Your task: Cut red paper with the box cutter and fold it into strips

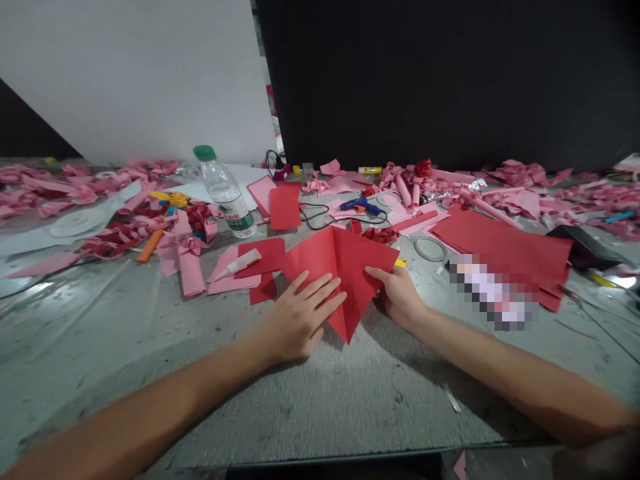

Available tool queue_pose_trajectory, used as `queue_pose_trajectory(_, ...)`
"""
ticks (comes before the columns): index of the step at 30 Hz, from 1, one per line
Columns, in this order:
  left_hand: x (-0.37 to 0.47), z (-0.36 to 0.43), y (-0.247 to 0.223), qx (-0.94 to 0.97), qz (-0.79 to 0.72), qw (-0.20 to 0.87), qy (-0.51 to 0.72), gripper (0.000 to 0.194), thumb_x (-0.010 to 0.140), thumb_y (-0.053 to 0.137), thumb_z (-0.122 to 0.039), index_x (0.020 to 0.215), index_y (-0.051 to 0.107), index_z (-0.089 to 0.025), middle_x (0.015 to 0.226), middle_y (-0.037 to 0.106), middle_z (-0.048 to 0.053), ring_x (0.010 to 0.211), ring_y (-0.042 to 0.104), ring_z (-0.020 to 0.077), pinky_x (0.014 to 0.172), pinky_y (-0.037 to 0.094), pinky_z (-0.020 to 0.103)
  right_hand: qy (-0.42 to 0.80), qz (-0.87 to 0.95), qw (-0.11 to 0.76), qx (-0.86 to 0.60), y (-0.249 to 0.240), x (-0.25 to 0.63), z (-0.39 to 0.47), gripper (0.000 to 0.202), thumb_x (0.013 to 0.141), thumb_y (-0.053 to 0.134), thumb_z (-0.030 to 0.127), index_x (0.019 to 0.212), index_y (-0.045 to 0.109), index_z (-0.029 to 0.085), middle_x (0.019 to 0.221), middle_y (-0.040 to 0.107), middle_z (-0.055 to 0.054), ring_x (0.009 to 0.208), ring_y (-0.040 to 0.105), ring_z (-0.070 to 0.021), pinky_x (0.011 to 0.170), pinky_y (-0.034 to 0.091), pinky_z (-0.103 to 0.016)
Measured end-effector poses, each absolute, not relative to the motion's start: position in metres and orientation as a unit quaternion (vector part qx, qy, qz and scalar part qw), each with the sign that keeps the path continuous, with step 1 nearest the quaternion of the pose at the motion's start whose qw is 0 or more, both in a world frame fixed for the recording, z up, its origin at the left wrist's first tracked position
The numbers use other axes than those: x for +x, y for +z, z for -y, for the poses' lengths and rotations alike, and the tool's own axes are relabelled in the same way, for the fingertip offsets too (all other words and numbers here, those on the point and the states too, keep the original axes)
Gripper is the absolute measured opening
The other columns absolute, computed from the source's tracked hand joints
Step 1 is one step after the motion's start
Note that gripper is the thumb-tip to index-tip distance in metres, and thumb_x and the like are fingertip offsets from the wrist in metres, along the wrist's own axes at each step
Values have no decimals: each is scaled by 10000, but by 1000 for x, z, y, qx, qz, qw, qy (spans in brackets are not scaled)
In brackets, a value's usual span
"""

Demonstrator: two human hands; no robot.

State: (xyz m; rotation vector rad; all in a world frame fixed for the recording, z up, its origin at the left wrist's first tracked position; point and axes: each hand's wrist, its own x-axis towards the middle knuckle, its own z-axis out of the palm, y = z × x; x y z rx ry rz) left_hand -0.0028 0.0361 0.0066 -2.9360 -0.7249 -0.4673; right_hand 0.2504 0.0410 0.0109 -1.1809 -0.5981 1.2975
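Note:
A sheet of red paper [356,267] with a crease down its middle stands partly folded in front of me, its lower corner pointing toward me. My left hand [305,313] lies against its left half, fingers stretched out and slightly apart. On the other side, my right hand [397,293] pinches the right edge, thumb on top and the other fingers hidden behind the paper. Just left of the sheet are smaller red paper pieces [273,252], pink paper [225,268] and a white glue tube [241,263].
A water bottle [227,193] with a green cap stands behind my left hand. Farther back lies a blue glue gun [361,205] with its cable. Stacked red sheets [505,247] and a tape ring [430,249] are at right. Crumpled pink paper [85,183] lines the table's back.

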Motion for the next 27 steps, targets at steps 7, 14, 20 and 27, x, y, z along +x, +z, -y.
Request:
queue_pose_trajectory(7,-3,-40,5,-954,260,35,-147,634,934,669,-210,1562,611,-143,1602,649,159,1453,641,346,1164,517,531,593,281,578,-485,16,247,-37,358,686,957,326,943,739,204,844,800,-12,596,626,-124,467,422,-227)
queue_pose_trajectory(14,-1,-42,3,-921,301,-114,-221,548,961,648,-168,1507,678,-209,1524,720,112,1365,714,314,1061,585,472,636,363,545,-409,12,248,-33,502,878,833,680,1121,785,243,1109,840,-73,1013,784,-264,796,634,-351)
queue_pose_trajectory(20,8,-37,12,-783,386,-317,-371,337,1112,573,-451,1175,824,-234,1035,861,26,883,790,203,831,601,328,644,481,513,-302,9,245,-29,724,730,970,664,1302,740,286,1391,763,-82,1386,659,-299,1241,458,-486)
queue_pose_trajectory(27,12,-20,18,-727,377,-422,-388,391,1115,566,-503,1140,851,-236,980,850,44,895,787,220,848,631,348,663,498,476,-293,16,240,-21,631,687,1038,311,1242,742,264,1274,807,-71,1184,761,-237,1168,547,-442)
